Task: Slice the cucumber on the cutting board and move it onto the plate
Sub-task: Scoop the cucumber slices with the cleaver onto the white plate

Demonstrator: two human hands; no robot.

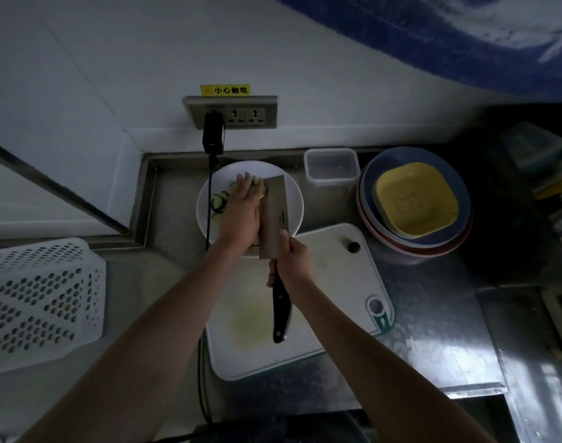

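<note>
Your right hand [292,260] grips the knife [275,219] with its blade held over the plate [292,199], carrying cucumber slices [220,199] there, while your left hand's [241,212] straight fingers [246,182] sweep them off onto it.

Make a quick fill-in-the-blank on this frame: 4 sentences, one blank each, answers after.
1. The right hand grips the cleaver by its black ____.
2. The left hand presses cucumber slices against the cleaver's ____.
3. The slices are going onto the white ____.
4. On the stack of plates lies a square dish coloured ____.

Answers: handle; blade; plate; yellow
</note>
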